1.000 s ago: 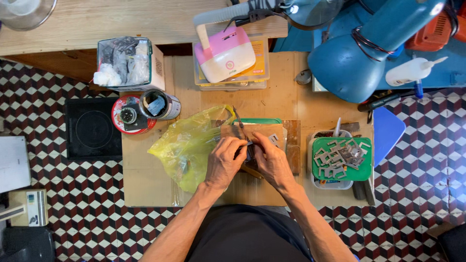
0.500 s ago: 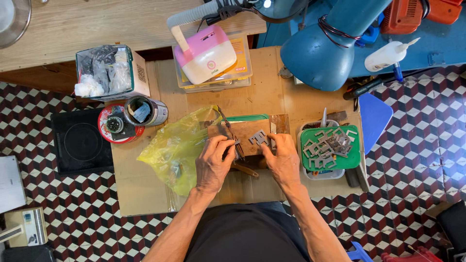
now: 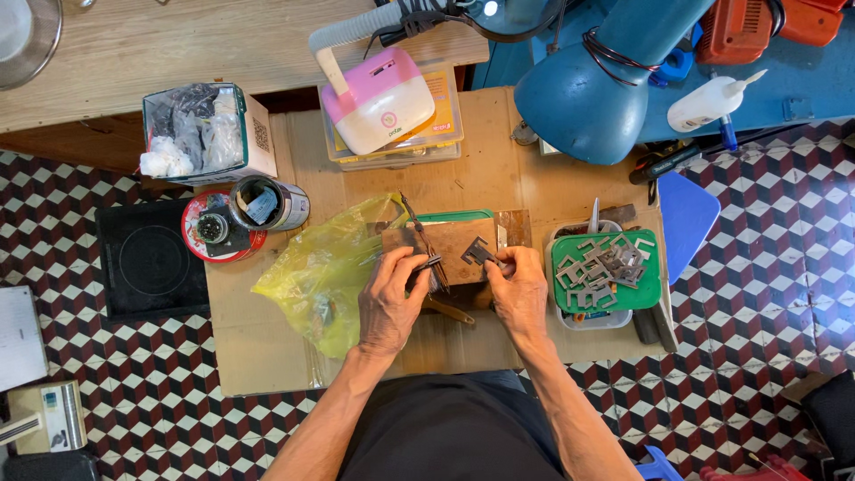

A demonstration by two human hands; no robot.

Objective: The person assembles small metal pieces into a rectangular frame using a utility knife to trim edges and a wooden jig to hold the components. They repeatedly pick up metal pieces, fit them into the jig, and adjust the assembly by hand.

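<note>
With the left hand (image 3: 389,298) closed on a thin metal tool (image 3: 426,249) and the right hand (image 3: 519,289) pinching a small grey metal piece (image 3: 478,253) over the wooden block (image 3: 450,242), the fitting step appears underway, calling for precise alignment.

Cube-patterned tile floor (image 3: 757,294), wooden bench (image 3: 178,44)

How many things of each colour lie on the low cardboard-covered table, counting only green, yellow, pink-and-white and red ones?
Green: 2, lid holding metal pieces and lid under the wooden block
Yellow: 1, plastic bag
Pink-and-white: 1, rounded device
Red: 1, round tin
Total: 5
</note>
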